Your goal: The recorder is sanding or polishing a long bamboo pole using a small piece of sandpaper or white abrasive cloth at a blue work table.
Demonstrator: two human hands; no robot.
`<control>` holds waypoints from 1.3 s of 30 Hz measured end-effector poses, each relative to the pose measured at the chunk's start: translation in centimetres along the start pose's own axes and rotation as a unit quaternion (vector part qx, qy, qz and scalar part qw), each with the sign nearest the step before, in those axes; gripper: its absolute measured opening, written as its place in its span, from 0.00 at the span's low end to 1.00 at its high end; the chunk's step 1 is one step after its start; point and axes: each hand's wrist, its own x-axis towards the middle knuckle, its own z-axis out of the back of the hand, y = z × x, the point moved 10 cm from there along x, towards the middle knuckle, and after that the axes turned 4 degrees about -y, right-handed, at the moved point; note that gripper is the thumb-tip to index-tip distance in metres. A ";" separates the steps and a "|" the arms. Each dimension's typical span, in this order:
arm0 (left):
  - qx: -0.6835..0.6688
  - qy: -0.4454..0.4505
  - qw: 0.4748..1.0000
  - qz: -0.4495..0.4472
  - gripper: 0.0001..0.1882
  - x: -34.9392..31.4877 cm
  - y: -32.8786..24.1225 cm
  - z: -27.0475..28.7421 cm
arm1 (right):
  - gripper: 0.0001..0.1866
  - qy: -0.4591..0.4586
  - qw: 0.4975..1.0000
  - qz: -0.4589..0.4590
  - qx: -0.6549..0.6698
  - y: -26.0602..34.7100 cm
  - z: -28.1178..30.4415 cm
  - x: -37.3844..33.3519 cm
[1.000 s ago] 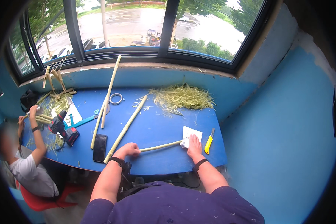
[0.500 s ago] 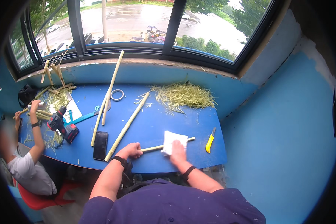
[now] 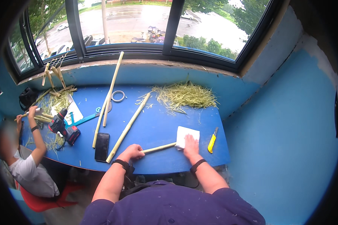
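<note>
Our left hand [image 3: 133,151] pinches a pale-green bamboo stick [image 3: 159,147] pointing right to our right hand [image 3: 192,147], pressing square white paper [image 3: 183,135].

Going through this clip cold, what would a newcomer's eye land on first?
The bright white sheet under the right hand, near the front edge of the blue table, stands out first; the left hand holds a thin pale stick running to it. Next come the yellow knife to the sheet's right and the heap of straw-coloured shavings at the back, below the window.
</note>
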 end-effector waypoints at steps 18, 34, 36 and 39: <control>0.216 0.020 0.974 -0.059 0.22 1.2 0.5 -0.1 | 0.35 0.075 0.996 -0.042 0.031 -2.6 0.3 0.7; 0.214 -0.043 0.971 -0.094 0.20 1.7 0.2 0.2 | 0.32 0.082 0.972 0.184 0.119 20.4 0.7 -4.7; 0.195 -0.056 0.973 -0.110 0.20 2.5 1.9 0.2 | 0.32 0.072 0.966 0.225 0.109 21.6 1.7 -4.8; 0.206 0.020 0.978 -0.032 0.20 1.2 0.1 -0.2 | 0.30 0.087 0.976 0.185 0.079 16.8 1.0 -3.4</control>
